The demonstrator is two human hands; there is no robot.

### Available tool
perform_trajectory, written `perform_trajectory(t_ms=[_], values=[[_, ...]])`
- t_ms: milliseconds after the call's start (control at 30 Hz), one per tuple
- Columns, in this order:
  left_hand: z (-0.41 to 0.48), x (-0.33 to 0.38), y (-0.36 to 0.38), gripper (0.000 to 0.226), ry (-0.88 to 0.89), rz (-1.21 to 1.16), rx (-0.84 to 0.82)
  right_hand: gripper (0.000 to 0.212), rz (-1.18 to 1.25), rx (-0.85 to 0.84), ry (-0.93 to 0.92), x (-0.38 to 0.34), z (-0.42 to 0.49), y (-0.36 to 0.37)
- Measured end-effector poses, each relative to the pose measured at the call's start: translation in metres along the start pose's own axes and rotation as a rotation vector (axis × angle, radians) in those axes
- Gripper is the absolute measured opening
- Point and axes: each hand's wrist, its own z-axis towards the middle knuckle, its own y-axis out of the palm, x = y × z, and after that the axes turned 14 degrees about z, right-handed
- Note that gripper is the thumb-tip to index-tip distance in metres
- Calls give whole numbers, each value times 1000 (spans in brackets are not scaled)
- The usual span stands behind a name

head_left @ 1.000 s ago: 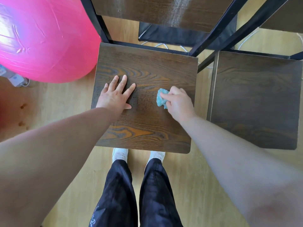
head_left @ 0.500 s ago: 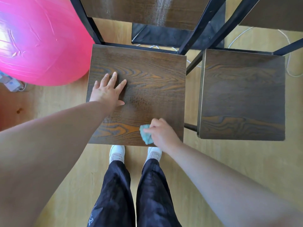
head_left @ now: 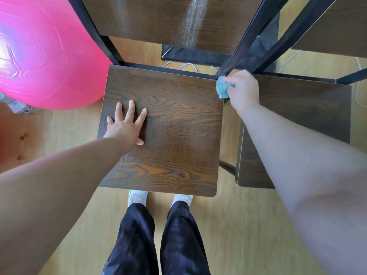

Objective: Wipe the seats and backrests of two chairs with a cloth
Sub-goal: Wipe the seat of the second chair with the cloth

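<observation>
- The right hand (head_left: 243, 90) is curled tight round the bunched blue cloth (head_left: 222, 89), now up at the far right corner of the left chair's seat (head_left: 178, 135), just where the dark frame post rises.
- Half a second ago that cloth was down by the seat's front edge, and a moment before that it was mid-seat. So the strokes have been running front to back along the right side.
- The left hand (head_left: 127, 126) lies flat on the seat's left part, fingers spread and holding nothing. It has hardly shifted and looks to be steadying the chair.
- I'd say this seat is nearly covered, though the patch under the flat palm may be unwiped.
- The backrest (head_left: 158, 18) above shows a pale streak (head_left: 193, 22); whether that is damp or dust I cannot tell.
- The second seat (head_left: 301, 116) sits just beside the cloth and probably comes soon.
- A pink ball (head_left: 45, 56) rests on the floor near the seat's left edge.
</observation>
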Motion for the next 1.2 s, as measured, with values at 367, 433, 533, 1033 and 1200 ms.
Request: perform_trajectory(t_ms=[367, 433, 533, 1033, 1200], values=[[1, 2, -3, 104, 12, 57, -53, 20, -65, 230, 101, -15, -3, 72], [1, 2, -4, 104, 17, 56, -58, 27, -94, 207, 69, -17, -10, 69], [1, 2, -3, 105, 19, 58, -53, 40, -174, 48, -81, -9, -17, 53], [-1, 0, 0, 101, 14, -1, -17, 31, -186, -275, -378, 69, -153, 31], [-3, -3, 4, 101, 18, -5, 38, 35, -142, -193, -244, 89, -228, 41]])
